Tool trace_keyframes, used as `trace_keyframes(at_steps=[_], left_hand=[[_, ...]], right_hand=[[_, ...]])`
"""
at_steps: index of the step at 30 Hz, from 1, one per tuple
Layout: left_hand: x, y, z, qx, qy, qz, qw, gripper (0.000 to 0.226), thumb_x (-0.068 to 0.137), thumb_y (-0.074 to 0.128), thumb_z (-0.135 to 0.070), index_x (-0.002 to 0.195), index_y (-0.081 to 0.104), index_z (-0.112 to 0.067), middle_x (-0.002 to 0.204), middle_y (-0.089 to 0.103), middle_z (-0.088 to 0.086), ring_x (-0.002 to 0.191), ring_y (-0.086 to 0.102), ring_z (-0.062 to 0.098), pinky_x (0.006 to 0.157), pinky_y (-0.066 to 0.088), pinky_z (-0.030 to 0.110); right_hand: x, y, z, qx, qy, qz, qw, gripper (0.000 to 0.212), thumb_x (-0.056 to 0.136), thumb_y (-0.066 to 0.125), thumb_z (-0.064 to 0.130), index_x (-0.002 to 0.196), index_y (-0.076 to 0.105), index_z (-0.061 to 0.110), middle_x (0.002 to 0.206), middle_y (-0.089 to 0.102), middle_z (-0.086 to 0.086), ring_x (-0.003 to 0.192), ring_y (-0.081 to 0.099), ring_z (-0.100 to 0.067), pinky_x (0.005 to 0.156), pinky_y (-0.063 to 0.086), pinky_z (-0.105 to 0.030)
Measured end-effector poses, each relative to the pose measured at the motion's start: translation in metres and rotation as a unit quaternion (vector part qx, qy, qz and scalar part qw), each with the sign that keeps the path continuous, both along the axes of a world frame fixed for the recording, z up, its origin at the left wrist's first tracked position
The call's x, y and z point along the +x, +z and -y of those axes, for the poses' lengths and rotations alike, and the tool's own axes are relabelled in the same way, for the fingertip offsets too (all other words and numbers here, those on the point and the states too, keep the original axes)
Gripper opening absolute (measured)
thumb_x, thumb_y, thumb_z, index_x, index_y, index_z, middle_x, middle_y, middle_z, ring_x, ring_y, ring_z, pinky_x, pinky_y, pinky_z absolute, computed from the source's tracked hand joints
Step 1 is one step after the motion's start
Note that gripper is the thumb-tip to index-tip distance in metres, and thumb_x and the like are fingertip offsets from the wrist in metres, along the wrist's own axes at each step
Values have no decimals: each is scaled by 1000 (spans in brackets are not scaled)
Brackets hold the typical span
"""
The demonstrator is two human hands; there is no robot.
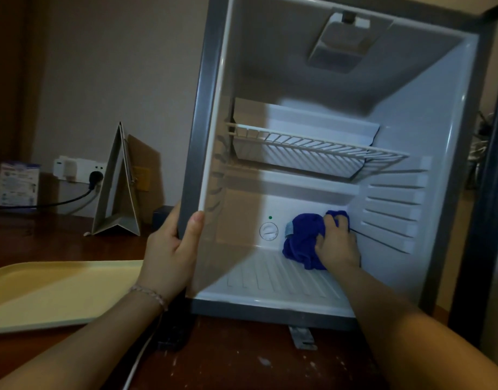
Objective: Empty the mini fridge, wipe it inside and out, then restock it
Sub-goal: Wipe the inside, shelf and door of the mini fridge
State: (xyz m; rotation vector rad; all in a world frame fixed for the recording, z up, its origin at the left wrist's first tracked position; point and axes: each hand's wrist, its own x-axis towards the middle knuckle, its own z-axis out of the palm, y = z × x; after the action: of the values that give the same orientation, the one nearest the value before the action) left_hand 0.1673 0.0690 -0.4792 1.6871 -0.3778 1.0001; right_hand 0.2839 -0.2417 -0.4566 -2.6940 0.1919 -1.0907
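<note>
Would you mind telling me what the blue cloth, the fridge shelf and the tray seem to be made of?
Blue cloth: soft, plush fabric, probably microfibre or terry; it bunches in folds. Fridge shelf: thin parallel bars, likely white-coated wire. Tray: pale yellow, smooth with a moulded rim, apparently plastic.

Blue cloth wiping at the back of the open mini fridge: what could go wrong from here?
1. The crumpled blue cloth, gripped by the right hand, works right beside the round white thermostat dial; a sweep could turn it.
2. The left hand grips the grey mini fridge's frame; letting go might let it shift.
3. The white wire shelf overhangs the forearm.
</note>
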Motion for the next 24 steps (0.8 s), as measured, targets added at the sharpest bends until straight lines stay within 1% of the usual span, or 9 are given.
trace_keyframes(at_steps=[3, 6, 8, 10, 12, 15, 17, 21, 24], left_hand=[[0, -1, 0, 4, 2, 0, 1000, 46, 96, 43, -50, 134, 52, -25, 104, 68, -15, 91, 66, -4, 72, 59, 26], [1, -1, 0, 1, 6, 7, 1000, 46, 98, 44, -48, 137, 50, -24, 104, 69, -15, 89, 67, -3, 73, 59, 30], [0, -1, 2, -5, 8, 8, 1000, 47, 98, 43, -49, 138, 50, -25, 104, 69, -15, 90, 67, -3, 75, 59, 30], [0, -1, 2, -7, 9, 9, 1000, 49, 97, 42, -52, 138, 50, -25, 106, 69, -12, 92, 67, -1, 78, 60, 34], [0, -1, 2, -6, 10, 9, 1000, 51, 98, 42, -54, 138, 50, -24, 111, 69, -11, 96, 66, 0, 82, 59, 37], [-1, -2, 1, -7, 9, 12, 1000, 56, 97, 41, -61, 141, 48, -27, 120, 66, -12, 108, 62, 0, 91, 56, 38], [0, -2, 0, -12, 1, 9, 1000, 63, 93, 40, -64, 144, 45, -27, 125, 65, -11, 113, 61, 2, 95, 54, 39], [2, -2, 0, -9, -5, -7, 1000, 78, 87, 36, -75, 147, 41, -25, 124, 65, -7, 111, 63, 4, 91, 56, 41], [3, -3, -1, -8, -2, -2, 1000, 77, 88, 36, -73, 145, 43, -22, 121, 66, -9, 108, 63, 1, 89, 57, 41]], right_hand=[[-1, -4, 0, 26, 0, -24, 999, 42, 99, 51, 23, 139, 42, 16, 148, 31, -16, 114, 49, -45, 86, 48, -47], [-4, 3, 1, 57, 24, -41, 997, 27, 97, 52, 20, 121, 46, 9, 130, 41, -23, 102, 55, -45, 80, 48, -44], [-7, 7, -3, 63, 29, -61, 996, 25, 96, 53, 21, 117, 45, 9, 123, 43, -24, 97, 57, -44, 77, 49, -42], [-11, 10, -18, 51, 36, -76, 995, 28, 96, 52, 26, 119, 42, 14, 123, 42, -24, 101, 55, -44, 80, 51, -43], [-10, 9, -44, 30, 62, -85, 994, 30, 95, 50, 32, 120, 38, 19, 126, 39, -22, 104, 52, -44, 84, 52, -48], [-10, 10, -84, 18, 92, -93, 991, 37, 98, 48, 32, 130, 35, 17, 131, 34, -22, 106, 52, -45, 74, 47, -44], [-11, 12, -98, 10, 90, -94, 991, 41, 100, 48, 32, 135, 34, 16, 133, 33, -21, 106, 52, -45, 71, 43, -42], [-14, 15, -116, -44, 92, -82, 991, 46, 100, 49, 34, 138, 33, 15, 134, 33, -20, 108, 51, -44, 78, 45, -42], [-17, 18, -146, -58, 120, -86, 987, 43, 98, 51, 29, 137, 37, 17, 136, 31, -18, 114, 48, -46, 81, 42, -43]])
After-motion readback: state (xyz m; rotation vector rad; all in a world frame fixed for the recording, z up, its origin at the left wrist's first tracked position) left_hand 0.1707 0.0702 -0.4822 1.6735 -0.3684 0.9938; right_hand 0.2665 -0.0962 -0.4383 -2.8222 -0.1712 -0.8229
